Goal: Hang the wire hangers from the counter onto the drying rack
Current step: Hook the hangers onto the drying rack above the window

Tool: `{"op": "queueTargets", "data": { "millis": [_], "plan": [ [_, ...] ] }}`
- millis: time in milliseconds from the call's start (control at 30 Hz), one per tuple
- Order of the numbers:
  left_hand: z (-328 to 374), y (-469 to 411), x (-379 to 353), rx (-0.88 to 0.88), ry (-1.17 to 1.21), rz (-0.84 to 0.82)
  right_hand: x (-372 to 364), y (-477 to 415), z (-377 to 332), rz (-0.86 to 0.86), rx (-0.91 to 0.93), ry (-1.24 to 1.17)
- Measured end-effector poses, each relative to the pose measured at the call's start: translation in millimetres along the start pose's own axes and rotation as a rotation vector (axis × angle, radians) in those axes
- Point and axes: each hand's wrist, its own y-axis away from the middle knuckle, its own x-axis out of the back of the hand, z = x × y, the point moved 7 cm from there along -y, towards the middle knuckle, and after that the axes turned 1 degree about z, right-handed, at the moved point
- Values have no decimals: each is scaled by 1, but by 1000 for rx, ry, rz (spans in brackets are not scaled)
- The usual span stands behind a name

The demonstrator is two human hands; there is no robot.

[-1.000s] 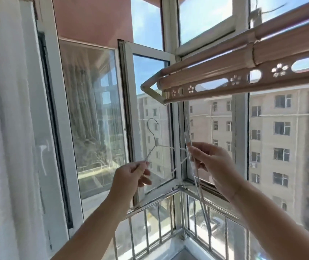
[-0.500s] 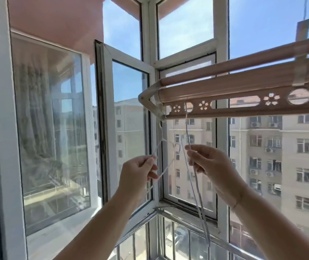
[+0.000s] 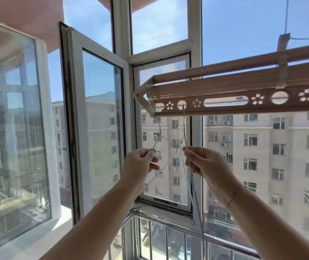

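Thumb and forefinger of our left hand (image 3: 140, 164) are pinching the wire of one hanger (image 3: 159, 133), whose hook is sitting up at the end of the rack (image 3: 225, 87). Our right hand (image 3: 204, 164) is gripping a second hanger (image 3: 184, 128), its hook resting in a round hole of the rack's punched strip. Beyond, an open window (image 3: 101, 119) is facing flats (image 3: 262, 147).

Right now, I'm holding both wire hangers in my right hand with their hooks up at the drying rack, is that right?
Not quite. The head view shows one per hand: the left hand pinches the left wire hanger, the right hand the right wire hanger. Their hooks are up at the drying rack.
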Motion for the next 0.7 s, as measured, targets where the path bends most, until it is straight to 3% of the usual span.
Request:
{"op": "queueTargets", "data": {
  "millis": [233, 367, 500, 700],
  "plan": [
    [-16, -2, 1, 30, 21, -80, 1, 1, 10, 42, -44, -14],
    [-39, 7, 28, 44, 204, 22, 9, 12, 16, 48, -58, -79],
    [-85, 18, 48, 104, 251, 91, 46, 34, 36, 126, -52, 57],
    [-158, 68, -28, 227, 63, -204, 128, 94, 69, 266, -34, 371]
  ]
}}
